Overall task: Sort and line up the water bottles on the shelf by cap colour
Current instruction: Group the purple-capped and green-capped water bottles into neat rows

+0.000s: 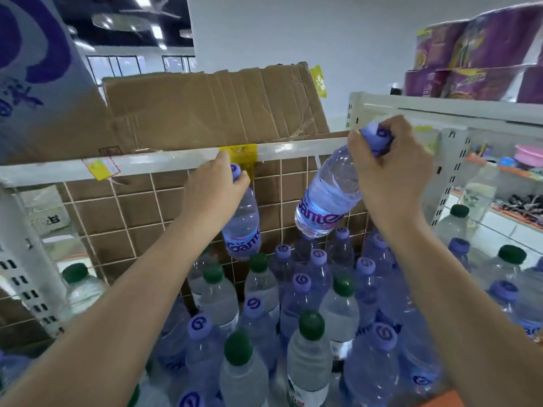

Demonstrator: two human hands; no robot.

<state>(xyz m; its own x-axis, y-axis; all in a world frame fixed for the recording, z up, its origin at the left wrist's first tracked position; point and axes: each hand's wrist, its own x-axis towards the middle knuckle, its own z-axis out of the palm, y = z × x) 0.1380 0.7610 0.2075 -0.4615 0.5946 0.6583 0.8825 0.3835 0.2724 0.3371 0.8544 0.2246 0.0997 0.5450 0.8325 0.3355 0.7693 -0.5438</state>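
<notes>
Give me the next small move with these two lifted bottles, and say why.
Probably set both down among the purple caps at the back right. The left hand and right hand each hold a purple-capped bottle by the neck, clear of the shelf, while green caps stand mixed in front.

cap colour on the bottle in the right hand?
Purple cap, gripped by the right hand; head view.

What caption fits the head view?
Each hand lifts a purple-capped bottle above mixed bottles.
</notes>
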